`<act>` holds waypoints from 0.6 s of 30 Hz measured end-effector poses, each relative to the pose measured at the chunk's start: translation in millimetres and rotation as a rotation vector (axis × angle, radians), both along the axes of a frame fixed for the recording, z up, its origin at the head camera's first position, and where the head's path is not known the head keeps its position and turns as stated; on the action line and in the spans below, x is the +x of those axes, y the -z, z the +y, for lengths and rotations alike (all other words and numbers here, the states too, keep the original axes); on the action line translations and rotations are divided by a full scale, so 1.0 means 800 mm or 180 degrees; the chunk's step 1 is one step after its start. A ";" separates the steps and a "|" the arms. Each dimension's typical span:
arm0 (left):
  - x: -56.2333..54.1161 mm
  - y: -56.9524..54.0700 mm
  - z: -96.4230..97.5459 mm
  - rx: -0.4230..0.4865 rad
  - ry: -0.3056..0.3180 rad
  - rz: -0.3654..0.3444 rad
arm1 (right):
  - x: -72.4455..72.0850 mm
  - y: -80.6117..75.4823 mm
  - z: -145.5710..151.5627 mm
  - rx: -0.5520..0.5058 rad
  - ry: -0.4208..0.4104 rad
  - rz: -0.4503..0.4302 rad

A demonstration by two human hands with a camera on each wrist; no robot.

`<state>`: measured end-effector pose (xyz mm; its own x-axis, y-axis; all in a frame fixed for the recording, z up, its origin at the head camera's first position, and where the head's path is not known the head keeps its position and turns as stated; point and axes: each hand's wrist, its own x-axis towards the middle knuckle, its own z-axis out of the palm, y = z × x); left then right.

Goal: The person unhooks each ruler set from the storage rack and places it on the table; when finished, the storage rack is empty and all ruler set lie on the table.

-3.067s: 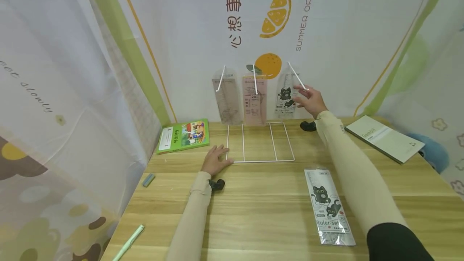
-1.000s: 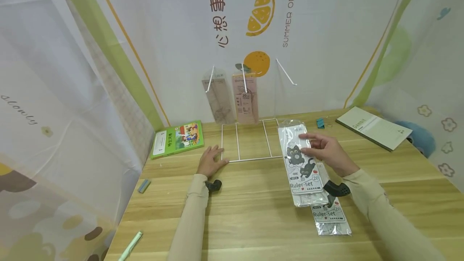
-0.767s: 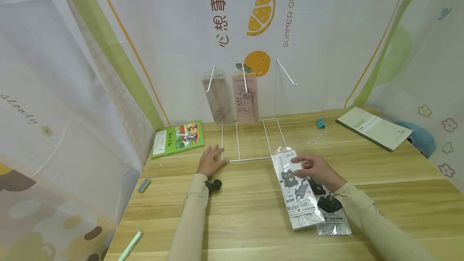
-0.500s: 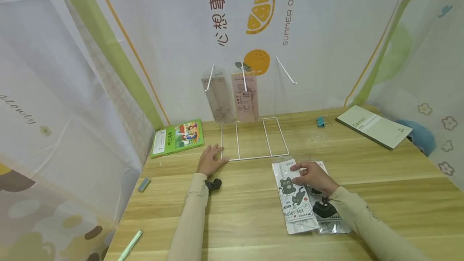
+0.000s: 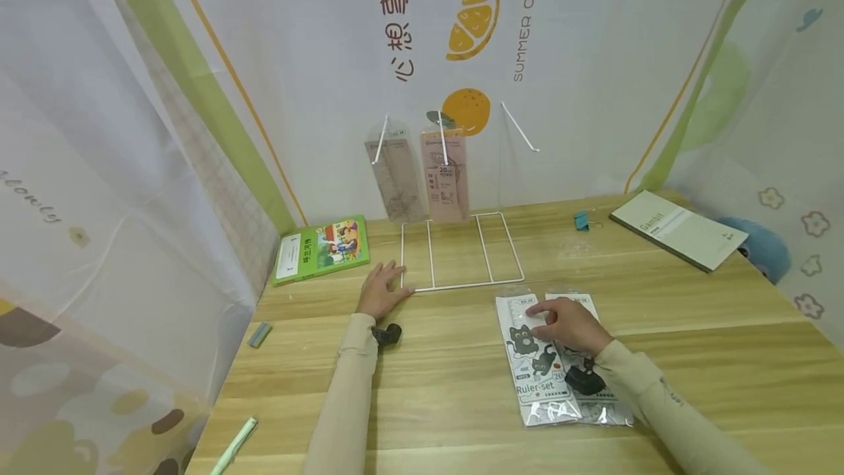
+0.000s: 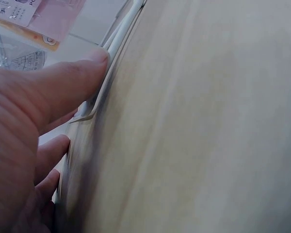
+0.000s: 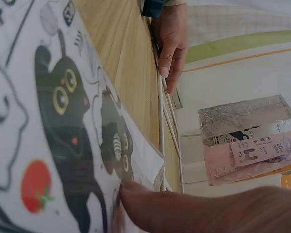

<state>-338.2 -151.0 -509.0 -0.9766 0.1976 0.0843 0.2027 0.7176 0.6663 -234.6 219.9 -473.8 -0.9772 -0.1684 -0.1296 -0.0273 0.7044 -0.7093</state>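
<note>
Two clear packets printed with black cats and "Ruler-set" lie side by side on the table: the left ruler set (image 5: 537,369) and the right ruler set (image 5: 609,415), partly under my right wrist. My right hand (image 5: 572,322) rests over the left packet's upper part, forefinger extended and thumb touching it; in the right wrist view the thumb's tip meets its printed face. My left hand (image 5: 382,292) lies at the front left corner of the white wire rack (image 5: 461,286), thumb along the front bar in the left wrist view, fingers spread at the side.
Grey (image 5: 398,182) and pink (image 5: 447,182) packets hang from two hooks; the right hook (image 5: 521,127) carries nothing. Around the table lie a green book (image 5: 323,249), a Gambit notebook (image 5: 679,229), a teal binder clip (image 5: 582,221), a small grey-blue block (image 5: 260,335) and a green pen (image 5: 234,447).
My right hand has brought the ruler set from the right hook down to the table, left of the other one, and its fingers have loosened. My left hand has stayed at the rack's corner.
</note>
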 end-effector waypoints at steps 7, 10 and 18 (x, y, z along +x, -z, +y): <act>0.004 -0.001 -0.007 0.0009 -0.0045 -0.0087 | -0.018 0.000 -0.009 -0.0199 -0.0083 0.0402; 0.003 -0.002 -0.005 0.0007 -0.0022 -0.0063 | -0.038 -0.010 -0.014 -0.0257 0.0005 0.0610; -0.002 0.001 -0.001 0.0038 0.0007 -0.0059 | -0.130 -0.055 -0.044 -0.0722 -0.0050 0.1281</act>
<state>-339.4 -151.8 -509.5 -0.9776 0.1989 0.0685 0.1918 0.7091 0.6785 -338.7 184.6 -429.5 -0.9394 -0.1639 0.3013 -0.3414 0.5300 -0.7763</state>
